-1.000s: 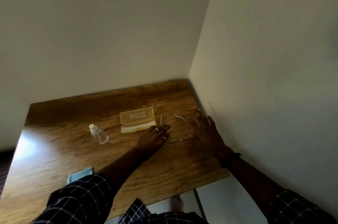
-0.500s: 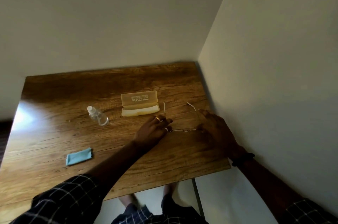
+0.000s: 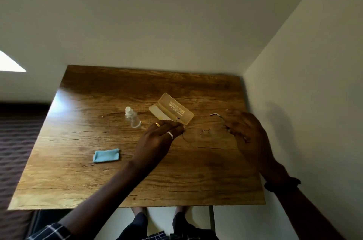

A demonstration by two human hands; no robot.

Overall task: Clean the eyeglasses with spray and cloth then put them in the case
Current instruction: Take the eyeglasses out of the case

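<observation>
Thin wire-framed eyeglasses are held between my two hands just over the wooden table. My left hand pinches the left end of the frame. My right hand curls round the right end, and a white-tipped temple arm sticks out past its fingers. An open yellowish glasses case lies just behind my left hand. A small clear spray bottle lies on its side left of the case. A folded blue cloth sits nearer the front left.
The table stands in a room corner, with a wall along its far edge and another wall close on the right. My feet show under the front edge. A dark patterned surface lies to the left.
Both hands went from resting near the glasses to gripping their two ends and lifting them slightly. The view swung left and down, so the table now shows more fully.
</observation>
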